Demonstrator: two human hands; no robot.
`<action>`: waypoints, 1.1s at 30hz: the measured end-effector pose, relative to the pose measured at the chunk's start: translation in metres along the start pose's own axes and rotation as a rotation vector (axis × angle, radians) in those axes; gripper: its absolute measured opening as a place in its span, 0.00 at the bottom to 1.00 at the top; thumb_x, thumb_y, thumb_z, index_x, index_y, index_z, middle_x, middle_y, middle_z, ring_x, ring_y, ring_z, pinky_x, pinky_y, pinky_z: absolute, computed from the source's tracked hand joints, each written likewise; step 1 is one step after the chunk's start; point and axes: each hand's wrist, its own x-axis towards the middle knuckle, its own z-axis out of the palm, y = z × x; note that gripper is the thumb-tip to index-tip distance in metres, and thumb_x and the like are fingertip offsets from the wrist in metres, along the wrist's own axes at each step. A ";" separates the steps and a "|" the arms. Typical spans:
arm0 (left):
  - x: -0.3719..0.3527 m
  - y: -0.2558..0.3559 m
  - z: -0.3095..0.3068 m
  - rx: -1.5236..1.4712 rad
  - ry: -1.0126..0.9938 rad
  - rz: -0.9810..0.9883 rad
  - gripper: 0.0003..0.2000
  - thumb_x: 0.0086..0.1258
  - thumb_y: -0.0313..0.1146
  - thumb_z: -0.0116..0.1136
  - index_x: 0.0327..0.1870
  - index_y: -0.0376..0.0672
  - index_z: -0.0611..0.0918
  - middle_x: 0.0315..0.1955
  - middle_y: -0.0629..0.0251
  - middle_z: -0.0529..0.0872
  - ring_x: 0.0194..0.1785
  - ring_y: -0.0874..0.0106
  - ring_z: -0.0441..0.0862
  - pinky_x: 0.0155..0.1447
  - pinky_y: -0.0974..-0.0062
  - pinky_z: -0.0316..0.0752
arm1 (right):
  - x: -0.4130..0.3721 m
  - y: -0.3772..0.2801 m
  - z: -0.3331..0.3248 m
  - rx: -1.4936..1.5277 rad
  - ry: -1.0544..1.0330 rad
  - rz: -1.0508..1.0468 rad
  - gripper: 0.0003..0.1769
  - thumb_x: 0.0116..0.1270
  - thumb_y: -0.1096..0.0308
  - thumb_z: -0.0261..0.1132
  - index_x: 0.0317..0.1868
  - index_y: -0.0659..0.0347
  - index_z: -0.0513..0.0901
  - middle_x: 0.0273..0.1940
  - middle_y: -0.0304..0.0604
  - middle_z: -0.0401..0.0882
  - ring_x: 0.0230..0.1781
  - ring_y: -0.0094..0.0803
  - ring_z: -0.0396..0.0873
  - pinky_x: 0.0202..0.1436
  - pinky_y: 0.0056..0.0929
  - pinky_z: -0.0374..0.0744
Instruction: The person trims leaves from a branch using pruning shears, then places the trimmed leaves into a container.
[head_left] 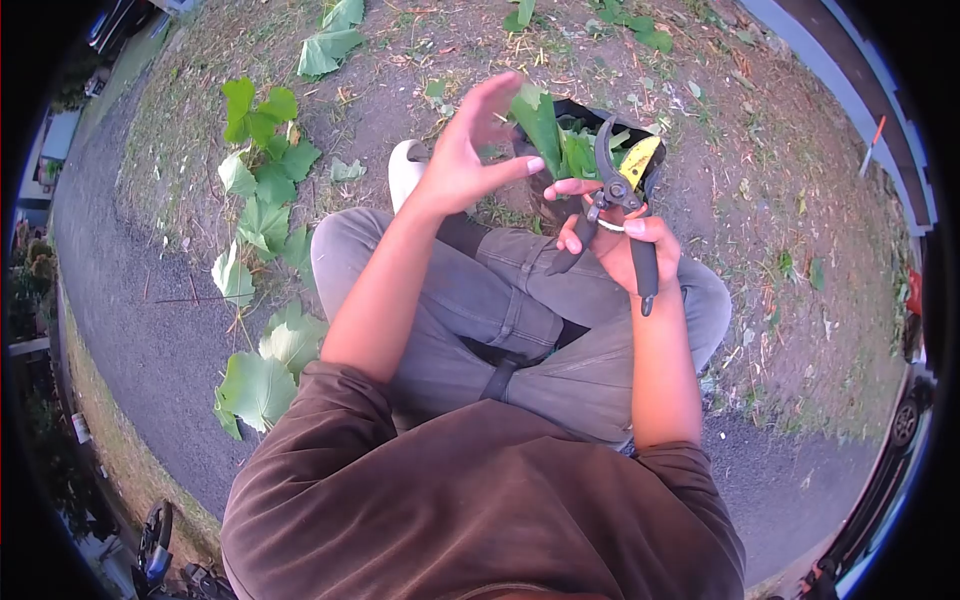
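My left hand (470,155) is raised with thumb and fingers apart, holding nothing that I can see. Just to the right of its fingertips stands a folded green leaf (540,132), over the mouth of a black bag (572,107). Cut green leaves (578,155) lie inside this bag, partly hidden by my right hand and its tool. My right hand (632,250) holds pruning shears (620,190) with dark handles and a yellow-faced blade. Their jaws point up and stand apart, in front of the bag.
A leafy vine (265,225) with broad leaves stretches along the ground to my left. Another large leaf (330,45) lies farther ahead. My crossed legs (430,300) are between me and the bag. Parked vehicles (905,420) stand at the right edge.
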 end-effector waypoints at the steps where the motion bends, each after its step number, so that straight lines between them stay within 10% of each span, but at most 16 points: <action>1: 0.005 0.018 -0.012 0.333 -0.062 0.166 0.40 0.60 0.36 0.81 0.76 0.47 0.77 0.80 0.54 0.72 0.85 0.57 0.64 0.79 0.49 0.68 | 0.000 -0.003 -0.002 0.036 -0.068 -0.010 0.42 0.63 0.55 0.63 0.72 0.75 0.75 0.68 0.65 0.77 0.42 0.42 0.80 0.58 0.43 0.78; 4: 0.008 0.029 -0.019 0.755 -0.151 0.479 0.35 0.54 0.34 0.81 0.68 0.54 0.85 0.79 0.61 0.75 0.85 0.54 0.64 0.83 0.48 0.62 | -0.003 -0.003 -0.009 0.063 -0.044 0.042 0.41 0.63 0.55 0.63 0.71 0.76 0.76 0.68 0.66 0.78 0.42 0.42 0.80 0.56 0.43 0.79; 12: 0.000 0.026 0.001 0.758 -0.400 0.566 0.17 0.56 0.29 0.78 0.48 0.57 0.94 0.53 0.78 0.93 0.73 0.67 0.82 0.83 0.50 0.64 | -0.008 -0.013 -0.020 0.068 -0.071 0.121 0.39 0.64 0.56 0.61 0.70 0.77 0.77 0.66 0.69 0.79 0.43 0.42 0.80 0.55 0.43 0.80; 17: -0.005 0.014 0.001 0.578 -0.450 0.454 0.11 0.63 0.26 0.75 0.45 0.48 0.94 0.46 0.69 0.94 0.55 0.65 0.91 0.72 0.56 0.78 | -0.008 -0.019 -0.016 0.073 -0.057 0.116 0.39 0.65 0.56 0.59 0.72 0.77 0.76 0.65 0.71 0.79 0.44 0.43 0.82 0.56 0.43 0.80; 23: -0.009 -0.013 0.012 -0.144 -0.085 -0.415 0.11 0.78 0.26 0.69 0.56 0.33 0.87 0.42 0.64 0.93 0.36 0.79 0.87 0.41 0.77 0.83 | -0.002 -0.020 -0.018 -0.123 0.239 0.086 0.38 0.73 0.57 0.58 0.78 0.70 0.69 0.58 0.60 0.86 0.44 0.34 0.84 0.57 0.38 0.81; 33: -0.011 -0.023 0.022 -0.233 -0.033 -0.503 0.10 0.75 0.29 0.74 0.51 0.38 0.87 0.39 0.66 0.94 0.39 0.83 0.87 0.41 0.81 0.80 | 0.007 0.030 -0.014 -0.516 0.333 0.258 0.28 0.72 0.64 0.69 0.69 0.66 0.78 0.42 0.36 0.82 0.42 0.23 0.78 0.50 0.27 0.77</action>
